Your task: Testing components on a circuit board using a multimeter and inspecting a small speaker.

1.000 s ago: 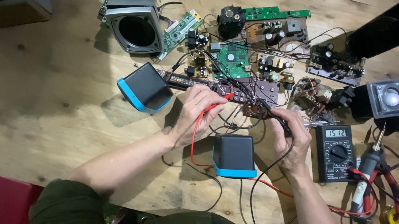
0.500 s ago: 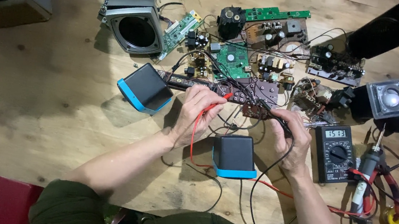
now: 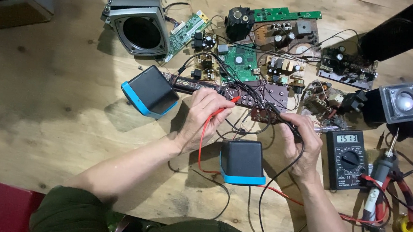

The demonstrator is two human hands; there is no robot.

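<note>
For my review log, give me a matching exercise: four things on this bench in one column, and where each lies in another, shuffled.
Things:
1. multimeter
2. red probe
3. black probe
4. grey speaker housing

Places:
A. in the left hand
B. far left of the bench, beside the green boards
C. just right of the right hand
D. in the right hand

Pairs: 1-C, 2-A, 3-D, 4-B

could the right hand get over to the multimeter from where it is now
Probably yes: the right hand holds the black probe on the brown circuit board, and the multimeter lies just beside it on the wooden table, with only loose leads between.
</note>
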